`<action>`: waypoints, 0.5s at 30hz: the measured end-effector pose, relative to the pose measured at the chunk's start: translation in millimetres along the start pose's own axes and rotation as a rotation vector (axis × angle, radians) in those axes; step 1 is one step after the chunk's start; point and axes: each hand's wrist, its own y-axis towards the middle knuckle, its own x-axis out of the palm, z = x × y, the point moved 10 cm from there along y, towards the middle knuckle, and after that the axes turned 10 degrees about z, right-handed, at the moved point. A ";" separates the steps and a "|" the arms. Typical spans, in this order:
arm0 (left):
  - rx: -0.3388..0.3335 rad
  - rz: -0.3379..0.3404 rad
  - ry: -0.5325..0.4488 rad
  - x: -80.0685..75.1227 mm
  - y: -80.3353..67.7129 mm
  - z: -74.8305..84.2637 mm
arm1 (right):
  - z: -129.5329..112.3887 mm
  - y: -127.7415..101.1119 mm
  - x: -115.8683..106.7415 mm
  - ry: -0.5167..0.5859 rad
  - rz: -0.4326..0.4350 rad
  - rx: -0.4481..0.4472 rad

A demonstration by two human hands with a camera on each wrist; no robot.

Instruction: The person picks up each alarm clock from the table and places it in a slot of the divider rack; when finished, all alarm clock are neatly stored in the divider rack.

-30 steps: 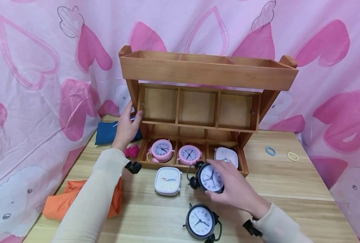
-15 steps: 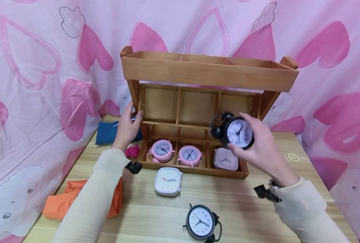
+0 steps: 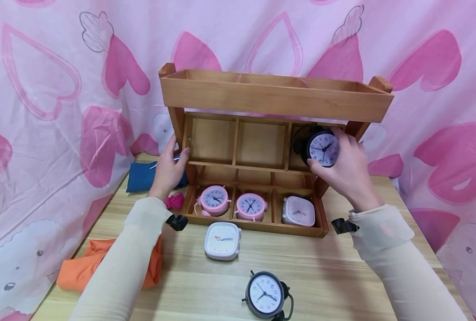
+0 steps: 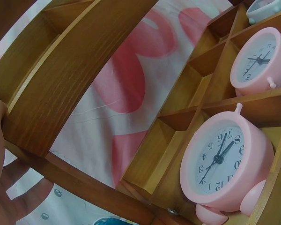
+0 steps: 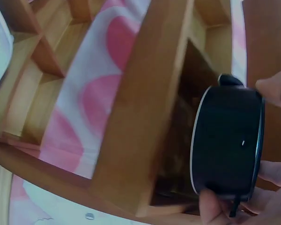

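My right hand (image 3: 348, 171) grips a black twin-bell alarm clock (image 3: 322, 148) by its rim, at the right compartment of the middle tier of a wooden shelf rack (image 3: 278, 99). In the right wrist view the black alarm clock (image 5: 227, 140) shows its side, with thumb and fingers around it. My left hand (image 3: 169, 167) holds the rack's left side post, thumb in front. Along the bottom tier sit two pink alarm clocks, one on the left (image 3: 214, 199) and one in the middle (image 3: 251, 206), with a pale square clock (image 3: 299, 211) on the right.
On the table (image 3: 206, 290) before the rack lie a white square clock (image 3: 223, 240) and another black alarm clock (image 3: 265, 294). At left are an orange cloth (image 3: 89, 263), a blue cloth (image 3: 141, 176) and pink yarn (image 3: 175, 200). A pink-patterned curtain (image 3: 238, 35) hangs behind.
My right hand has lifted the black alarm clock from in front of the bottom tier, up and right, to the middle tier's right compartment. The left hand stays on the post.
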 end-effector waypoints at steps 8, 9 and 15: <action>-0.003 -0.001 -0.008 1.1 -0.6 -2.3 | 12.4 -7.7 21.3 -0.054 -0.033 0.008; -0.001 -0.003 -0.007 1.3 -0.6 -2.2 | 12.0 -8.5 21.8 -0.062 -0.033 0.000; 0.007 0.002 -0.003 0.4 0.6 -0.9 | 0.4 -9.2 12.4 -0.050 0.020 -0.072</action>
